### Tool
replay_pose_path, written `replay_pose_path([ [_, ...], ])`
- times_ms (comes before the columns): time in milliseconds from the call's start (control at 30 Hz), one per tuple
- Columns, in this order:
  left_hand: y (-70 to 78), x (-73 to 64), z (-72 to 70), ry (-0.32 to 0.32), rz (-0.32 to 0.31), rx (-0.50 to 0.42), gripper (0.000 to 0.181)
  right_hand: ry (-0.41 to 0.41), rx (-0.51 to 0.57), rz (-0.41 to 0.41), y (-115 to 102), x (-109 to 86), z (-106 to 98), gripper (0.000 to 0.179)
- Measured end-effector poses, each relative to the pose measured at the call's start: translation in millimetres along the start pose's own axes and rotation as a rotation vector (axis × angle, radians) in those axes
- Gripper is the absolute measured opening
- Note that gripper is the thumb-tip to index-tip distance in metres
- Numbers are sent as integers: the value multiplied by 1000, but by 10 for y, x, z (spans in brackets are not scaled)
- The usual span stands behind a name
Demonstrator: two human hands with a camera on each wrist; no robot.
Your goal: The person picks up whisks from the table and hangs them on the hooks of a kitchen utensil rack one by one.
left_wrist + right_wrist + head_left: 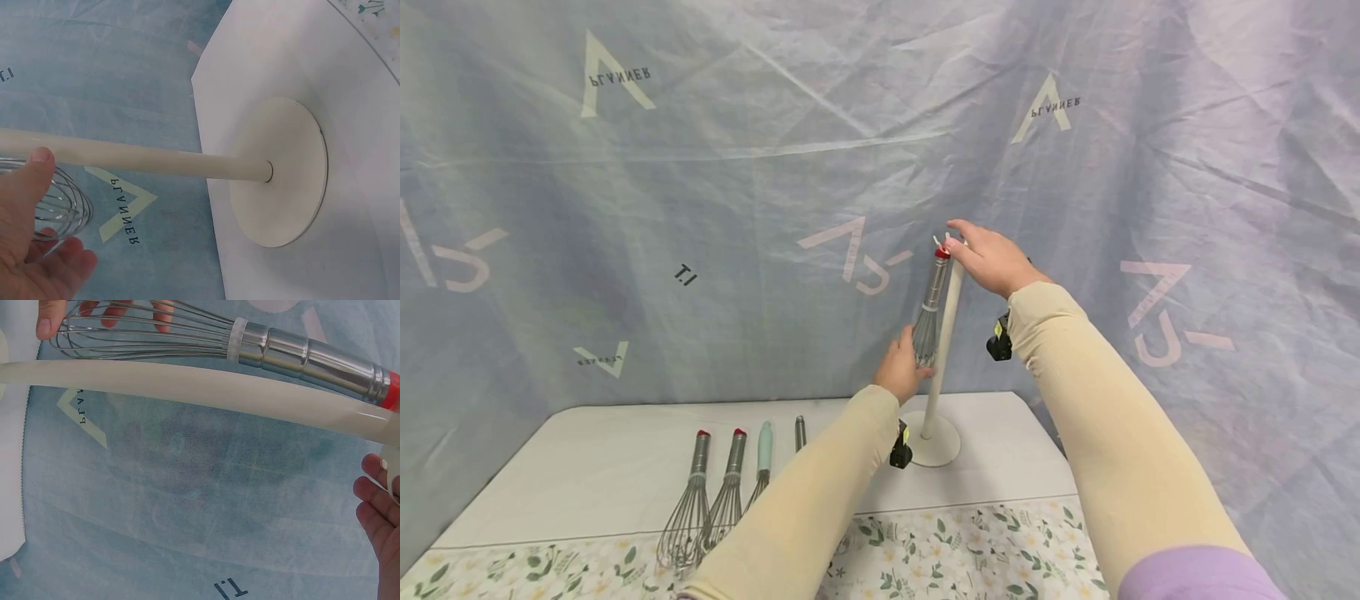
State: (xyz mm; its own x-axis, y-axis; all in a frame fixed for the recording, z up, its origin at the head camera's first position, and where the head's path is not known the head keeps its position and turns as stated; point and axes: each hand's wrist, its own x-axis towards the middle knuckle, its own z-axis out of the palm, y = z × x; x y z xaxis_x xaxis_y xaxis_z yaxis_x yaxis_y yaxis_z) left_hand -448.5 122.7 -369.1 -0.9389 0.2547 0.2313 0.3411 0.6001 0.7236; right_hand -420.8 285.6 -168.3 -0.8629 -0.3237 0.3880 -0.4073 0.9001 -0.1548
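Observation:
My left hand [900, 367] grips the wire loops of a steel whisk [933, 287], thumb on one side and fingers on the other. The whisk stands nearly upright, handle up, its red end [942, 252] at the top of a cream stand [950, 321]. Close alongside it runs the stand's pole [169, 161], rising from a round base [284, 212]. My right hand [992, 257] is at the stand's top, thumb by the red end and index finger stretched out above. In the right wrist view, its loosely bent fingers [378, 500] lie beside a curved cream piece.
On the white table [602, 454] to the left lie two red-ended whisks [695, 492] [730, 487], a mint-handled whisk [764, 450] and a metal handle [801, 432], partly behind my left sleeve. A floral cloth [955, 550] covers the front. A grey-blue curtain [760, 208] hangs behind.

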Motion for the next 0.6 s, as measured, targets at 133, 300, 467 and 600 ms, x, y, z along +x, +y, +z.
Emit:
replay_pose_path([
  [133, -20, -17, 3, -11, 5, -1, 95, 3, 4, 0, -12, 7, 7, 67],
  [300, -61, -44, -22, -20, -8, -12, 97, -7, 15, -4, -43, 23, 18, 65],
  [467, -118, -63, -58, -55, -20, -10, 101, -16, 21, -5, -47, 23, -2, 65],
  [600, -184, -72, -124, -120, -29, -9, 105, -21, 29, 10, -6, 13, -22, 66],
])
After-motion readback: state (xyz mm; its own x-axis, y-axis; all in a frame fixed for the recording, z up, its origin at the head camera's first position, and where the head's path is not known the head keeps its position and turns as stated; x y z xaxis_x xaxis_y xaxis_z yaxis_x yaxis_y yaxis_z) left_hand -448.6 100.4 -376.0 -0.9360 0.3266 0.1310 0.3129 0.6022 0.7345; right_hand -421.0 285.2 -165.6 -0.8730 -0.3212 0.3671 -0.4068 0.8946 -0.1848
